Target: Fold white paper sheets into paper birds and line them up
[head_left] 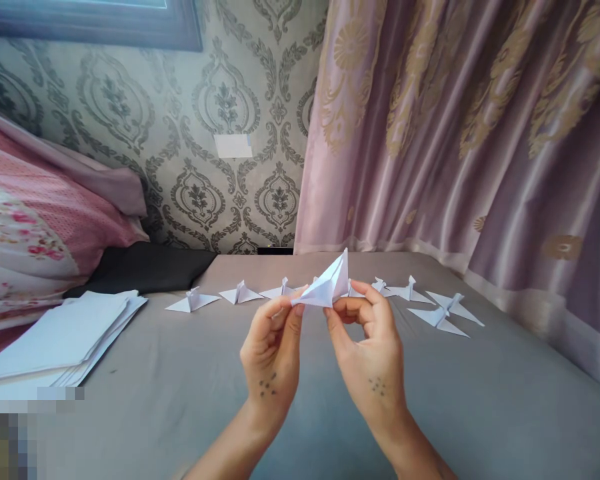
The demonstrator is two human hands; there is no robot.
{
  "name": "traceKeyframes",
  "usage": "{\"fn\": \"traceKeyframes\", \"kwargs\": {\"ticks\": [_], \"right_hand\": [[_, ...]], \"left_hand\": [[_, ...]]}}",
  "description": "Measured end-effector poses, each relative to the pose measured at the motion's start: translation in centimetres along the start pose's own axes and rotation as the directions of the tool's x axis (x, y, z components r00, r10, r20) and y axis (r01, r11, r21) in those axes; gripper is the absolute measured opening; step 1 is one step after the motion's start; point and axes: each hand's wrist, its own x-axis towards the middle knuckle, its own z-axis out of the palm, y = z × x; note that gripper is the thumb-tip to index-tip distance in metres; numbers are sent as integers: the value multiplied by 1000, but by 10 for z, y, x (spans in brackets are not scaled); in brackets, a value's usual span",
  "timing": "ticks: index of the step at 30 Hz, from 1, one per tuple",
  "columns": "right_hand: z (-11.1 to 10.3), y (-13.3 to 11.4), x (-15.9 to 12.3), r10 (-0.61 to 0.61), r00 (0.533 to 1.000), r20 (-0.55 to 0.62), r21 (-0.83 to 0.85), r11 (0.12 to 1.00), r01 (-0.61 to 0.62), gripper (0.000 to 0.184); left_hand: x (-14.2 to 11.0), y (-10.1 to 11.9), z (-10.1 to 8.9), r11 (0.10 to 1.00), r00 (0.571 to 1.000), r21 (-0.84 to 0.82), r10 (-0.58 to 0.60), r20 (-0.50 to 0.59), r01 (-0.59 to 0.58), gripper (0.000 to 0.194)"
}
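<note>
I hold a partly folded white paper piece [329,283] up above the grey bed sheet [190,373]. My left hand [273,353] pinches its left tip with thumb and fingers. My right hand [370,347] grips its lower right edge, fingers curled. Behind my hands a row of several finished white paper cranes lies on the sheet, from one at the left [192,301] to a pair at the right [445,312].
A stack of white paper sheets [60,337] lies at the left. A pink floral pillow [35,220] and a dark cushion [145,267] sit at the back left. A pink curtain [455,147] hangs along the right side, patterned wallpaper behind.
</note>
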Motion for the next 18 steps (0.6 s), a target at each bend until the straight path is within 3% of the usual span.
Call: {"fn": "traceKeyframes", "kwargs": {"ticks": [5, 13, 18], "right_hand": [[0, 1, 1, -29, 999, 16, -29, 999, 29, 28], [-5, 3, 3, 105, 992, 64, 47, 993, -108, 18], [-2, 2, 2, -36, 999, 32, 72, 997, 34, 14]], "left_hand": [[-5, -1, -1, 994, 996, 80, 75, 56, -79, 21], [-11, -9, -5, 976, 989, 163, 131, 74, -142, 28], [-9, -5, 0, 991, 996, 104, 86, 15, -87, 22]]}}
